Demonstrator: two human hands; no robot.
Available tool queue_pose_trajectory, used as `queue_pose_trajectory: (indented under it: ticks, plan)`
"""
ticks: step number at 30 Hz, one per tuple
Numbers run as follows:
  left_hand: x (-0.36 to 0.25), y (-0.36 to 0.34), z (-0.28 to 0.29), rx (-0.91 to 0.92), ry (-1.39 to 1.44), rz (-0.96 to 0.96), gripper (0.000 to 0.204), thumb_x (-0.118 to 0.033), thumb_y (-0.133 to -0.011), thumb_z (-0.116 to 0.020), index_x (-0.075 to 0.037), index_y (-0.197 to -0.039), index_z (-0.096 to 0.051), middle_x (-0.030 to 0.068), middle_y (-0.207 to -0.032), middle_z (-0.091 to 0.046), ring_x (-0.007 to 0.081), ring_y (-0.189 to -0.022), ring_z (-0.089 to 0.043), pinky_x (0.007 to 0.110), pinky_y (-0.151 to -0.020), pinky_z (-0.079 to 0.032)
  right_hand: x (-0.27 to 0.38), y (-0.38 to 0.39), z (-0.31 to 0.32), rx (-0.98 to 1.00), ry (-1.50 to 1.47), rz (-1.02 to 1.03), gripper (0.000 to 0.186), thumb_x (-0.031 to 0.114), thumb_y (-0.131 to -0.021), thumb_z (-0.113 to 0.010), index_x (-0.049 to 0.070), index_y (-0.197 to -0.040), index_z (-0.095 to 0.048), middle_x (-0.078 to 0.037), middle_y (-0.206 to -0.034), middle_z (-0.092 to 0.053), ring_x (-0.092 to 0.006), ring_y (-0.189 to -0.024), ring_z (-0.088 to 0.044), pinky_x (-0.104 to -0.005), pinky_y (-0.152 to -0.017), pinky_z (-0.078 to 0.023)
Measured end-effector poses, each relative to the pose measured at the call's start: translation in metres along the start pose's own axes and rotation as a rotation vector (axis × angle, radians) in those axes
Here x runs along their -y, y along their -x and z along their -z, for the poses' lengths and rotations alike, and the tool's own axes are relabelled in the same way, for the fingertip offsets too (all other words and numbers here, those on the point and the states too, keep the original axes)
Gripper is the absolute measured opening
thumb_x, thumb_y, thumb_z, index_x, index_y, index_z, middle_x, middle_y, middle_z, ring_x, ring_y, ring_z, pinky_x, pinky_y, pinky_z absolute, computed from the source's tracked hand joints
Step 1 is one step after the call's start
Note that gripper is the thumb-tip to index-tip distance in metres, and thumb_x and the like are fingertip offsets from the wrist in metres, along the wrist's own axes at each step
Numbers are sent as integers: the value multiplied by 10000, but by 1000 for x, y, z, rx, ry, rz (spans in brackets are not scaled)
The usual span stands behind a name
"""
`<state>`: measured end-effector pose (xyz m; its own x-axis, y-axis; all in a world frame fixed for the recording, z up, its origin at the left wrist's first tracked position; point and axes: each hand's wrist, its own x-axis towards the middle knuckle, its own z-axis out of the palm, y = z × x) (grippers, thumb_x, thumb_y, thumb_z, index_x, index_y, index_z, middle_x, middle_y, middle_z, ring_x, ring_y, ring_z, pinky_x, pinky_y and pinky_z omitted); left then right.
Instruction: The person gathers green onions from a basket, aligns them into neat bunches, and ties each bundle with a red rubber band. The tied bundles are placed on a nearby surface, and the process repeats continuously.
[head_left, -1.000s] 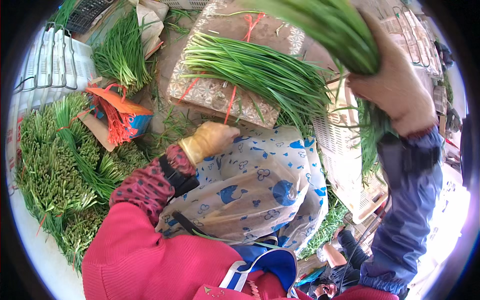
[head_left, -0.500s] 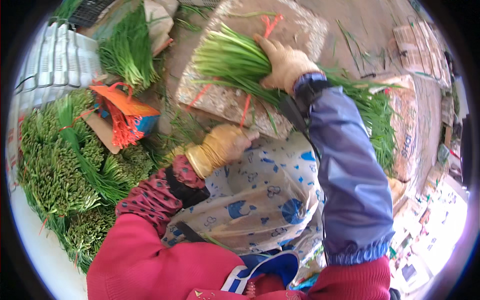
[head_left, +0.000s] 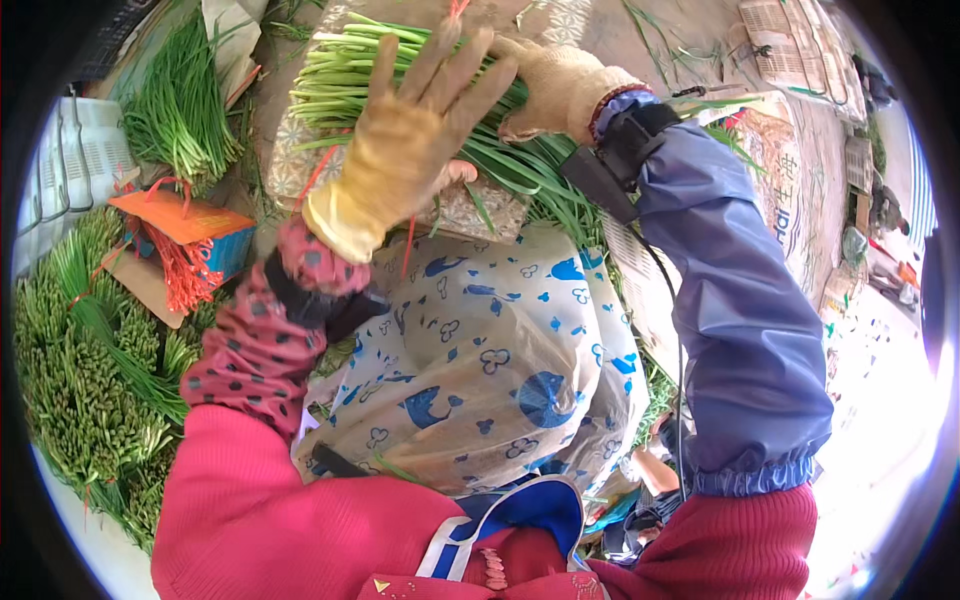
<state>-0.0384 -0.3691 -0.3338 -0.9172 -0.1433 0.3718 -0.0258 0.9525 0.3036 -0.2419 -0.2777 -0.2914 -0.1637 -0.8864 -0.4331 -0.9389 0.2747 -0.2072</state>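
A loose bundle of garlic chives (head_left: 335, 80) lies across a speckled board (head_left: 290, 165), pale stem ends to the left and leaves trailing right. My right hand (head_left: 560, 85), in a beige glove, is closed over its leafy side, with the thumb on the near edge. My left hand (head_left: 415, 125), in a yellow glove with a bare thumb tip, is held above the bundle, fingers spread and holding nothing. Part of the stems is hidden behind it. Red tie strips (head_left: 320, 175) run under the bundle and over the board's near edge.
On the left, many bundled chives (head_left: 85, 390) are stacked beside an orange and blue carton (head_left: 225, 250) of red ties. Another chive bunch (head_left: 180, 110) lies behind, near a white crate (head_left: 85, 165). A patterned plastic sheet (head_left: 470, 350) covers my lap. A pale crate (head_left: 790, 50) stands far right.
My left hand has risen from the board's near edge to above the bundle, its fingers spreading. The view has shifted, and my right hand remains on the bundle.
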Motion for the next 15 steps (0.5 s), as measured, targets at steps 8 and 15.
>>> queue_pose_trajectory:
  ticks: [8, 15]
  plan:
    - [37, -51, -30, 567, -285, 86, 1422, -428, -463, -967, -288, -1627, -162, 102, -1600, -362, 343, -1462, -356, 649, -1145, -255, 4, 45, 12, -333, -87, -213, 519, 322, -834, -734, 143, -1303, -604, -174, -1163, -701, -372, -1087, -667, -455, -940, -533]
    - [44, -48, -34, 529, -239, 27, 1379, -402, -492, -960, -264, -1622, -183, 119, -1541, -416, 366, -1425, -385, 670, -1133, -268, 34, 129, -36, 144, -190, -521, 228, 244, -895, -613, 96, -967, -772, -191, -961, -732, -380, -924, -708, -465, -827, -566]
